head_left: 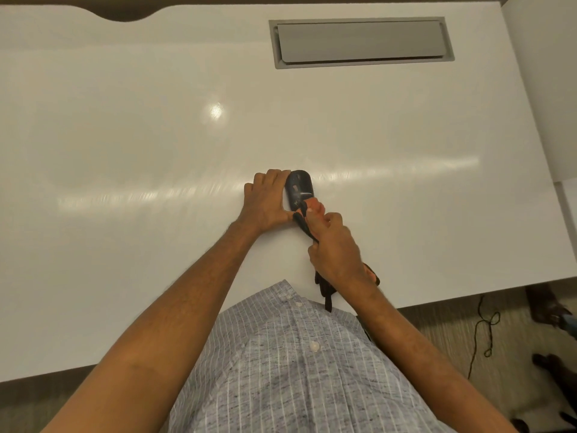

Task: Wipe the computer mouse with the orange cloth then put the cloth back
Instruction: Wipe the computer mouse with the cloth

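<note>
On the glossy white table [125, 135], left hand [265, 200] cupped against the dark oval computer mouse [299, 189], right hand [335, 245] at its 5 o'clock, fist closed round the orange cloth [312, 205].

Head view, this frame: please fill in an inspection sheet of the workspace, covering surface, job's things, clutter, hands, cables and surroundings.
Surface: white desk, glossy, with a closed grey cable hatch.
Job's things: dark computer mouse on the desk; orange cloth pressed against its near end, the rest trailing dark under the wrist.
Clutter: nothing seen.
Hands: left hand steadies the mouse's left side; right hand grips the cloth.
Cables: thin dark cord on the floor, right.
Surroundings: carpeted floor; striped grey shirt.
</note>
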`<state>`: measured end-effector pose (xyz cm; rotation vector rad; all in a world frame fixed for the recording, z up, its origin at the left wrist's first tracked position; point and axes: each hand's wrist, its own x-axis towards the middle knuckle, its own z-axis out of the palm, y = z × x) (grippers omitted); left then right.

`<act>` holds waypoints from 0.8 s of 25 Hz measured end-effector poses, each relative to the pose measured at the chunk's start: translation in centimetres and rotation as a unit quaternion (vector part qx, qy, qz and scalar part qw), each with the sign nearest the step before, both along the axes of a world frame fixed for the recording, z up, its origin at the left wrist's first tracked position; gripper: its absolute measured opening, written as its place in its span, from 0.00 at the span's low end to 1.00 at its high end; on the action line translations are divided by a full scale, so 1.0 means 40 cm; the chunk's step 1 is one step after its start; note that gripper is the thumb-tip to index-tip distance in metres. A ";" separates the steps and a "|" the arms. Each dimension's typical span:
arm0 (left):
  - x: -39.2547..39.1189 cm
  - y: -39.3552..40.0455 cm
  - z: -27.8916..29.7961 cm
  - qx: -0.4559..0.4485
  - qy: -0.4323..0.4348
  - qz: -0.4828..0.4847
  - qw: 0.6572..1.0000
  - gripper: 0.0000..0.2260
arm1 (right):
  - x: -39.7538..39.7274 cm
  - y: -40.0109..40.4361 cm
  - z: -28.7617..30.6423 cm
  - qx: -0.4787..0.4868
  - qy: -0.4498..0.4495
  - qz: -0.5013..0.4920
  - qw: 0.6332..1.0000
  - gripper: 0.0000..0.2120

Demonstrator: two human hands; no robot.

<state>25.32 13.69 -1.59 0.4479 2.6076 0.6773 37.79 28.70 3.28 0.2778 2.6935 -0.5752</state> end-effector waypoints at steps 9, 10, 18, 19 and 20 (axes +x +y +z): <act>-0.004 0.002 0.005 -0.010 -0.002 -0.009 1.000 0.48 | -0.057 0.014 0.015 -0.113 0.059 -0.084 0.988 0.34; -0.003 0.002 0.006 -0.009 -0.002 -0.010 1.000 0.48 | -0.084 0.016 0.018 -0.108 0.063 -0.080 0.989 0.34; -0.006 0.005 0.012 -0.027 -0.001 -0.014 1.000 0.45 | -0.337 0.026 0.032 -0.011 -0.049 0.003 0.999 0.29; -0.007 0.005 0.011 -0.025 -0.002 -0.014 1.000 0.45 | -0.340 0.024 0.034 -0.009 -0.054 0.012 0.998 0.29; -0.006 0.004 0.009 -0.024 -0.002 -0.012 1.000 0.45 | -0.334 0.019 0.036 -0.003 -0.047 0.023 0.999 0.29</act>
